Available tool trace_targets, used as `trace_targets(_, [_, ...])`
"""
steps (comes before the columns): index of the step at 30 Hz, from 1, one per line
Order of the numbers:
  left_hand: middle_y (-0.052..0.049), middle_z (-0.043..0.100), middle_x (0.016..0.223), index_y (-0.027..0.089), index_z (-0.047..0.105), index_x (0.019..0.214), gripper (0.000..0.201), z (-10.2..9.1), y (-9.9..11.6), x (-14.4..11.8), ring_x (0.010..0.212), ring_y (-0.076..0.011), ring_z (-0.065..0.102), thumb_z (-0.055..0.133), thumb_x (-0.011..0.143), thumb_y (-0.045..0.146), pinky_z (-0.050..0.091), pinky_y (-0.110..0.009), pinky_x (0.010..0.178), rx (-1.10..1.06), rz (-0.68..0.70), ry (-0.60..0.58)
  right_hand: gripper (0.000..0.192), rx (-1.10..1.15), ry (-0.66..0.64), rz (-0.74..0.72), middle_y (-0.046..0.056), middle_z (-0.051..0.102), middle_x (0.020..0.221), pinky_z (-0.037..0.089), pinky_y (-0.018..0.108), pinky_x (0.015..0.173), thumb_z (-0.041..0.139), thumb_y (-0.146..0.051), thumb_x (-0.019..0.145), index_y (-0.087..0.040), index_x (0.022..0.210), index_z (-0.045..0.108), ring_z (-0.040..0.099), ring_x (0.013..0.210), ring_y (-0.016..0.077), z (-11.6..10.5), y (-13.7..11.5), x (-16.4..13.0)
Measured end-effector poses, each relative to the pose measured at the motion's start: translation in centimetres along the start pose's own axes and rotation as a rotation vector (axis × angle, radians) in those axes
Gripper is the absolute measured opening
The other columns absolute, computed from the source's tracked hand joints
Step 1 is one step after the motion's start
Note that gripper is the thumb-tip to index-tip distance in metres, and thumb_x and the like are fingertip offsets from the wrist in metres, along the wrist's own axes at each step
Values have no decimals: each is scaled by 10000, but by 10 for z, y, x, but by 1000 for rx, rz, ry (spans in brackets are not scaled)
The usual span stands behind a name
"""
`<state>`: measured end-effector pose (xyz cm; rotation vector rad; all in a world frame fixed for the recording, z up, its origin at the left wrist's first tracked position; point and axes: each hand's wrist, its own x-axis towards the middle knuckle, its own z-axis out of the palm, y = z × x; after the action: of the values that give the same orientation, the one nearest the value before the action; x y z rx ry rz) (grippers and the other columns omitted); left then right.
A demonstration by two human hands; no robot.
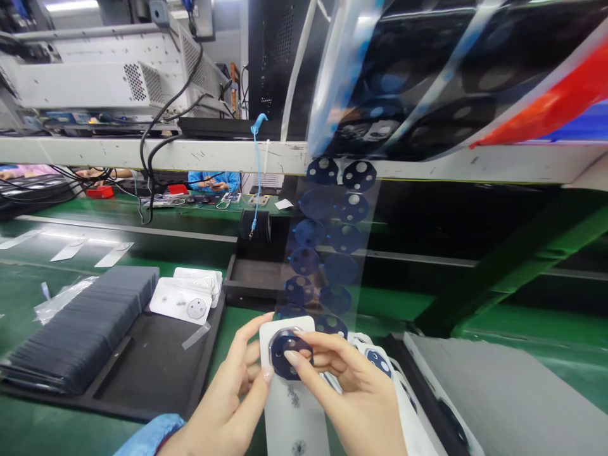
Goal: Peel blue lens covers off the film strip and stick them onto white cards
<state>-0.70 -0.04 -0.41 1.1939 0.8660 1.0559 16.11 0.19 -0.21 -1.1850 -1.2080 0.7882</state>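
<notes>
Blue round film [289, 356], dark and disc-shaped, sits on the upper end of a white backing card [292, 392] in the head view. The left hand [232, 396] is closed on the card's left edge, thumb on the face near the disc and fingers curled behind; the card's long axis runs away from the wrist. The right hand [354, 386] pinches the disc's right side between thumb and forefinger, so the disc lies just left of that grip and is nearer to it than to the left palm. Beyond both grips a clear strip [327, 253] of more blue discs hangs down to the fingers. Left of the left hand, a black tray [156, 367] on the green counter [38, 424] holds stacked dark pieces [85, 323] and white cards [185, 297].
</notes>
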Motion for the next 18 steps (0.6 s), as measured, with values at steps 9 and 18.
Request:
trace_targets(9, [-94, 577, 1527, 343, 363, 1538, 569, -6, -4, 2, 1293, -280, 641, 548, 1012, 461, 540, -310, 1020, 88, 12, -84, 116, 37, 40, 2, 13, 757, 757, 640, 248, 611, 825, -275, 755, -256, 866, 802, 720, 635, 178, 6, 0, -3])
trace_targets(18, [-111, 622, 1480, 300, 402, 1516, 571, 1, -4, -1, 1284, -287, 649, 544, 1001, 503, 568, -285, 966, 121, 53, -41, 106, -3, 95, -39, 16, 746, 769, 626, 249, 585, 829, -279, 763, -253, 862, 798, 697, 618, 170, 10, 4, -8])
